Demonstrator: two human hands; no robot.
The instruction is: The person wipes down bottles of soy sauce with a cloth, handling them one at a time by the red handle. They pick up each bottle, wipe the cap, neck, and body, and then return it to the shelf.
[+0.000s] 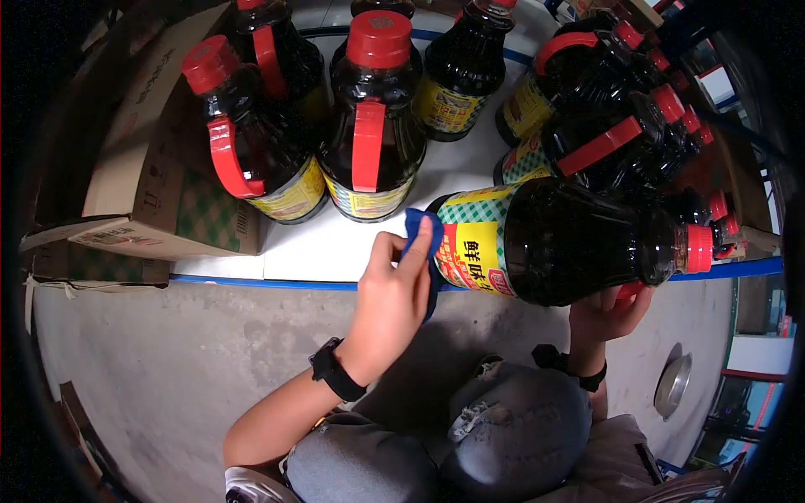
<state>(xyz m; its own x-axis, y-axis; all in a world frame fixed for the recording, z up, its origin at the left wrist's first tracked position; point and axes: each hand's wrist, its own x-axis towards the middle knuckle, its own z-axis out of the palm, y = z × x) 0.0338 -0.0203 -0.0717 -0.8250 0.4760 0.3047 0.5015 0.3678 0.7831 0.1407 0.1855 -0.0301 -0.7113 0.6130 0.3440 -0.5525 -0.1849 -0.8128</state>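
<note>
A large dark bottle (pixel 579 243) with a red cap and a yellow, green-checked label lies on its side over the table's front edge, its cap to the right. My right hand (pixel 610 312) is closed around the red handle under its neck. At the bottle's base, my left hand (pixel 397 272) pinches a dark blue cloth (pixel 419 230) against the bottom. Two upright bottles with red handles, one (pixel 373 126) and another (pixel 264 151), stand just beyond my left hand.
More bottles stand at the back, and several (pixel 604 142) crowd the right side. An open cardboard box (pixel 151 176) is at the left. The white table (pixel 302 251) has a blue front edge. A metal bowl (pixel 673 386) lies on the floor at the right.
</note>
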